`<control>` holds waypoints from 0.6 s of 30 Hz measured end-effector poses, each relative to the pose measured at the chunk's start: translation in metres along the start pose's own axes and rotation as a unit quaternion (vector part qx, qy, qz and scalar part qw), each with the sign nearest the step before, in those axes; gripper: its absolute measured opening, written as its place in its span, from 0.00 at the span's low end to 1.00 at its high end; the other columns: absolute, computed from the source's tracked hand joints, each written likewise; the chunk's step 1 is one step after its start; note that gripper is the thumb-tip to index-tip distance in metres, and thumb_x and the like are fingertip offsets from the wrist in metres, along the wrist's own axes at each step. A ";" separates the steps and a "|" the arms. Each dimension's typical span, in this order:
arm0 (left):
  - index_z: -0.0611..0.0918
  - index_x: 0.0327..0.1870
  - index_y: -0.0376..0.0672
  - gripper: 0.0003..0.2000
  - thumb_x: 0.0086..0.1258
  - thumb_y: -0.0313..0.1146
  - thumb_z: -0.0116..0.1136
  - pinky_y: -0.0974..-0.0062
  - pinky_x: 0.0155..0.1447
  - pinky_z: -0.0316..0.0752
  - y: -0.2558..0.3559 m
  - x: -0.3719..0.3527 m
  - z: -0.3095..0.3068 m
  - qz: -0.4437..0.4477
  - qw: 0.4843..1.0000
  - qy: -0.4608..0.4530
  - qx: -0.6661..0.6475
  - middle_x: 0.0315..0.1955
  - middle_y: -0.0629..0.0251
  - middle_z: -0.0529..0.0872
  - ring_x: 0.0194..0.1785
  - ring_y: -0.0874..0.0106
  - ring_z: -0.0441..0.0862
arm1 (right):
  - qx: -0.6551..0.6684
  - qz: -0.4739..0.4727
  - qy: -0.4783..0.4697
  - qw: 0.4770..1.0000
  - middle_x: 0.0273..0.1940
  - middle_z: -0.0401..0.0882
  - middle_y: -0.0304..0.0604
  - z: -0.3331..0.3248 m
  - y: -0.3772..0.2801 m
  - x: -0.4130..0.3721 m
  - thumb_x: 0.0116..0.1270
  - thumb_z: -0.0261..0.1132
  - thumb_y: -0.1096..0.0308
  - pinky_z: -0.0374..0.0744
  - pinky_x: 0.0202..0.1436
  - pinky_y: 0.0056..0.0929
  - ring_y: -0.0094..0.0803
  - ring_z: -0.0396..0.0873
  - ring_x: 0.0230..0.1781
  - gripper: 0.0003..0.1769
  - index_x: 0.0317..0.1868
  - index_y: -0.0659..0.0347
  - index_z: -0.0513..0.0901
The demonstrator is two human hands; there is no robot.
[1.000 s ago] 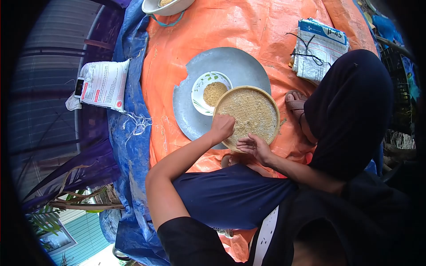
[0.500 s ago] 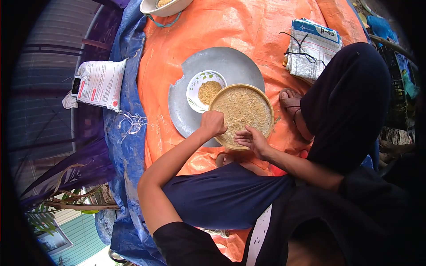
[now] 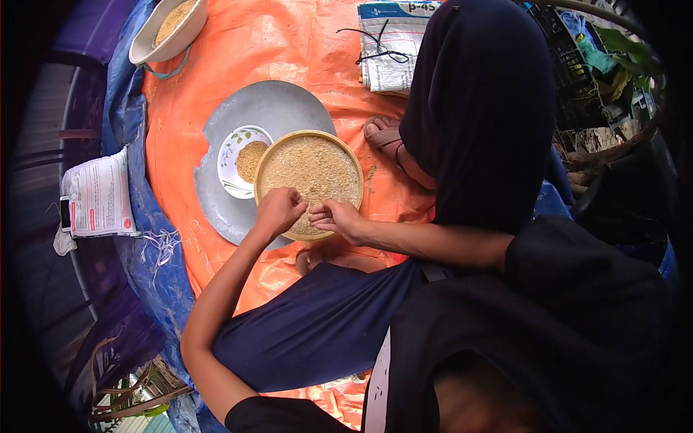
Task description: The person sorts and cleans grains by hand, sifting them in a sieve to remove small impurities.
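A round tray with a yellow rim (image 3: 359,160) holds pale grain. My left hand (image 3: 281,209) is over its lower left part, the fingers closed in a pinch; what they hold is too small to make out. Close beside it, over the lower part of the grain, my right hand (image 3: 338,219) has its fingers bent and drawn together, their contents hidden. The tray overlaps a white bowl with a leaf pattern (image 3: 229,155), which has golden grain (image 3: 250,160) in it. Under both lies a grey metal disc (image 3: 216,209) with a broken edge.
An orange tarp (image 3: 289,43) covers the ground, with blue sheeting (image 3: 137,267) on the left. A white tub of grain (image 3: 184,40) stands at upper left. Folded sacks (image 3: 393,54) lie near my knee (image 3: 484,79). A printed bag (image 3: 99,196) is at far left.
The view has shifted, so the tray, bowl and disc appear farther left and the tub shows more. My right hand's fingers have drawn together and sit nearer my left hand.
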State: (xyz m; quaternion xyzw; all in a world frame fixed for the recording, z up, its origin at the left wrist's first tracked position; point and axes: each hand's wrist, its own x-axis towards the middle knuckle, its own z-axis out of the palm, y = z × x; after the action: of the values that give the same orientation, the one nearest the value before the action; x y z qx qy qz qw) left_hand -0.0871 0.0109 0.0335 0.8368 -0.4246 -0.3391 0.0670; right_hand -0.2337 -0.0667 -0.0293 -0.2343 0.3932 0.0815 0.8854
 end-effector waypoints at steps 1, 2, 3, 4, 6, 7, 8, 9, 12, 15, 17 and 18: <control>0.83 0.26 0.37 0.09 0.55 0.34 0.61 0.67 0.34 0.76 -0.010 -0.002 0.002 -0.010 0.998 0.034 0.046 0.23 0.56 0.84 0.28 0.62 0.83 | -0.013 0.001 -0.002 1.000 0.36 0.80 0.49 0.001 0.001 -0.002 0.72 0.45 0.57 0.81 0.42 0.25 0.31 0.80 0.35 0.23 0.41 0.70 0.77; 0.83 0.27 0.37 0.08 0.55 0.34 0.60 0.66 0.35 0.76 -0.021 -0.004 0.004 -0.022 0.996 0.053 0.063 0.23 0.56 0.84 0.30 0.60 0.83 | -0.026 0.003 -0.004 1.000 0.36 0.80 0.48 0.001 0.001 -0.005 0.72 0.45 0.58 0.81 0.42 0.25 0.30 0.80 0.34 0.22 0.41 0.70 0.77; 0.83 0.28 0.38 0.07 0.55 0.33 0.59 0.64 0.36 0.76 -0.032 -0.007 0.004 -0.033 0.994 0.073 0.081 0.24 0.56 0.84 0.31 0.58 0.83 | -0.040 0.003 -0.007 0.999 0.35 0.80 0.48 0.001 0.000 -0.007 0.72 0.45 0.58 0.81 0.41 0.24 0.30 0.80 0.33 0.22 0.41 0.70 0.77; 0.83 0.29 0.39 0.07 0.56 0.32 0.58 0.63 0.37 0.76 -0.042 -0.008 0.004 -0.044 0.990 0.093 0.098 0.25 0.55 0.84 0.32 0.56 0.83 | -0.045 0.006 -0.006 0.999 0.35 0.80 0.48 0.001 0.000 -0.007 0.71 0.46 0.59 0.81 0.41 0.24 0.29 0.80 0.33 0.21 0.41 0.71 0.77; 0.83 0.30 0.39 0.07 0.56 0.32 0.58 0.61 0.39 0.76 -0.058 -0.009 0.002 -0.046 0.990 0.103 0.089 0.28 0.54 0.84 0.34 0.56 0.83 | -0.053 0.013 -0.005 0.998 0.35 0.80 0.47 0.002 0.001 -0.007 0.71 0.46 0.60 0.80 0.41 0.23 0.28 0.79 0.32 0.20 0.41 0.71 0.77; 0.82 0.31 0.39 0.07 0.56 0.32 0.57 0.61 0.40 0.76 -0.063 -0.010 0.001 -0.047 0.989 0.109 0.084 0.30 0.53 0.84 0.34 0.56 0.83 | -0.061 0.010 -0.007 0.998 0.35 0.80 0.47 0.002 0.002 -0.005 0.71 0.46 0.61 0.80 0.40 0.23 0.28 0.79 0.32 0.20 0.41 0.71 0.77; 0.83 0.31 0.40 0.06 0.55 0.31 0.58 0.62 0.40 0.76 -0.068 -0.009 0.001 -0.047 0.990 0.106 0.080 0.29 0.55 0.84 0.34 0.56 0.83 | -0.069 0.007 -0.008 0.998 0.35 0.80 0.47 0.002 0.004 -0.004 0.70 0.46 0.61 0.80 0.40 0.23 0.28 0.79 0.32 0.20 0.41 0.71 0.77; 0.83 0.31 0.40 0.06 0.55 0.30 0.58 0.62 0.40 0.76 -0.069 -0.009 -0.001 -0.051 0.990 0.103 0.077 0.29 0.55 0.84 0.34 0.57 0.83 | -0.077 0.005 -0.008 0.997 0.35 0.80 0.47 0.000 0.005 -0.003 0.70 0.47 0.61 0.80 0.40 0.23 0.28 0.79 0.32 0.20 0.41 0.71 0.77; 0.83 0.32 0.40 0.06 0.55 0.30 0.59 0.63 0.40 0.76 -0.068 -0.007 -0.003 -0.051 0.992 0.096 0.067 0.28 0.57 0.84 0.34 0.58 0.82 | -0.098 -0.003 -0.019 0.995 0.34 0.80 0.46 -0.002 0.007 -0.001 0.70 0.47 0.62 0.80 0.41 0.23 0.28 0.79 0.32 0.19 0.42 0.71 0.77; 0.83 0.32 0.41 0.06 0.54 0.29 0.61 0.65 0.39 0.76 -0.063 -0.004 -0.001 -0.015 0.994 0.092 0.064 0.28 0.59 0.84 0.34 0.60 0.82 | -0.105 -0.003 -0.015 0.994 0.34 0.80 0.46 -0.001 0.005 -0.003 0.69 0.48 0.62 0.80 0.41 0.23 0.28 0.79 0.32 0.18 0.41 0.71 0.78; 0.83 0.33 0.42 0.06 0.55 0.29 0.62 0.66 0.39 0.76 -0.059 -0.004 0.000 0.016 0.993 0.088 0.072 0.28 0.60 0.84 0.33 0.62 0.83 | -0.105 -0.006 -0.015 0.994 0.34 0.80 0.45 0.000 0.004 -0.003 0.68 0.49 0.63 0.80 0.40 0.22 0.27 0.79 0.32 0.18 0.40 0.70 0.78; 0.83 0.33 0.42 0.06 0.54 0.29 0.63 0.66 0.39 0.76 -0.058 -0.003 0.001 0.023 0.993 0.085 0.077 0.28 0.60 0.84 0.33 0.62 0.83 | -0.105 -0.007 -0.015 0.994 0.33 0.80 0.45 0.000 0.004 -0.003 0.68 0.50 0.63 0.80 0.40 0.22 0.27 0.79 0.31 0.17 0.39 0.70 0.79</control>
State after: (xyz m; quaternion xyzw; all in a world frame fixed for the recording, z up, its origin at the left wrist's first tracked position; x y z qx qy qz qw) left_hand -0.0499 0.0502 0.0114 0.8552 -0.4614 -0.2316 0.0461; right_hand -0.2368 -0.0631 -0.0287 -0.3271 0.3674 0.1194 0.8624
